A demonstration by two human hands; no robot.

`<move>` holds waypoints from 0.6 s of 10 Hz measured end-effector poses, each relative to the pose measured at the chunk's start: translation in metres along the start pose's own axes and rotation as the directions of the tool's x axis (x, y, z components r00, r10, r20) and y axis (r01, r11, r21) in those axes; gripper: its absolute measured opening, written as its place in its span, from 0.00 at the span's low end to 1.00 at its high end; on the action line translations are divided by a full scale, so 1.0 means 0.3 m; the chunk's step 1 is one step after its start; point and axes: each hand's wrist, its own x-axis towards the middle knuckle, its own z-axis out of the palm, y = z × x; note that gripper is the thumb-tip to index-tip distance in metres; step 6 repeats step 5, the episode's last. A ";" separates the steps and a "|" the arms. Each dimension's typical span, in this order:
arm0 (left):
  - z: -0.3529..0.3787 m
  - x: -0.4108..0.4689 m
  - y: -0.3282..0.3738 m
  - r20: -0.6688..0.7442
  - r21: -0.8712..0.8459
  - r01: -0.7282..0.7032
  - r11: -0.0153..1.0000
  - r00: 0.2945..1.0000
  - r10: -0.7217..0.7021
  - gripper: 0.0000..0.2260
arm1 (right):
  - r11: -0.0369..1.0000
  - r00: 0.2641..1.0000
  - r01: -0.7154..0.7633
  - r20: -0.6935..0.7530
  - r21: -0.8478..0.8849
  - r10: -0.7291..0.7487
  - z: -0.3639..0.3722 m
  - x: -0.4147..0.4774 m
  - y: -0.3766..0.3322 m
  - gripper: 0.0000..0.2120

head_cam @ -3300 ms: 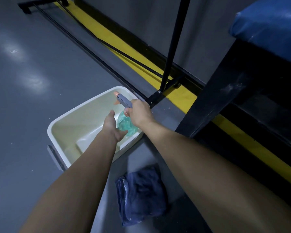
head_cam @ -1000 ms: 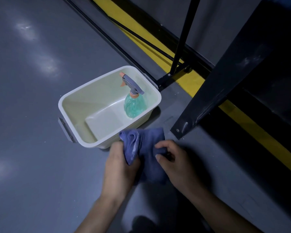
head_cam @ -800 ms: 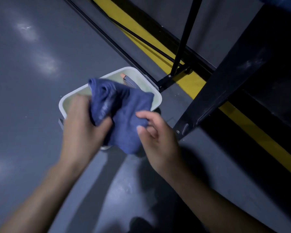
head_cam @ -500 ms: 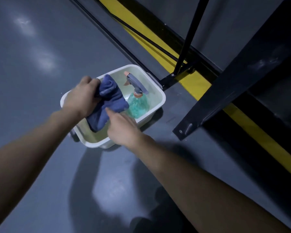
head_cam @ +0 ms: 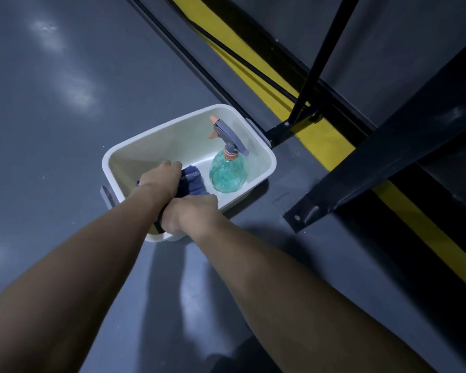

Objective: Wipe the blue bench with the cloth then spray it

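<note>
A white plastic tub (head_cam: 135, 154) sits on the grey floor. Inside it, at the right end, a green spray bottle (head_cam: 228, 172) with a grey and orange trigger head stands upright. A blue cloth (head_cam: 193, 180) lies bunched in the tub beside the bottle. My left hand (head_cam: 160, 177) is closed on the cloth from above. My right hand (head_cam: 189, 214) grips the cloth's near end at the tub's front rim. Most of the cloth is hidden under my hands. The blue bench top is out of view.
A black slanted bench leg (head_cam: 388, 157) runs down to the floor right of the tub. A thin black stand pole (head_cam: 318, 60) and its foot sit behind the tub. A yellow floor stripe (head_cam: 253, 65) and black cables run diagonally.
The cloth went from the floor up into the tub. Both hands have pushed it lower inside, beside the spray bottle.
</note>
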 end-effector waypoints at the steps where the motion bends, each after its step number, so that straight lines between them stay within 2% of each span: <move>1: 0.012 -0.002 -0.016 0.002 0.021 0.029 0.999 1.000 -0.029 0.13 | 0.142 0.964 0.255 0.240 -0.957 -0.110 -0.044 -0.013 0.074 0.18; 2: 0.001 0.002 -0.034 0.103 -0.006 0.063 0.998 0.993 -0.062 0.09 | 0.253 0.983 0.171 0.150 -0.952 -0.102 -0.049 -0.035 0.069 0.17; 3: 0.006 0.002 -0.038 0.182 0.003 0.068 0.998 0.981 -0.068 0.11 | 0.358 0.983 0.168 0.128 -0.919 -0.132 -0.044 -0.046 0.071 0.16; 4: -0.009 -0.012 -0.025 0.145 0.014 0.102 0.995 0.984 -0.103 0.12 | 0.346 0.967 0.216 0.151 -0.913 -0.206 -0.058 -0.052 0.068 0.15; 5: -0.011 -0.053 -0.009 0.004 -0.038 0.124 0.992 0.992 -0.124 0.10 | 0.351 0.958 0.206 0.115 -0.913 -0.261 -0.062 -0.087 0.073 0.14; 6: -0.011 -0.053 -0.009 0.004 -0.038 0.124 0.992 0.992 -0.124 0.10 | 0.351 0.958 0.206 0.115 -0.913 -0.261 -0.062 -0.087 0.073 0.14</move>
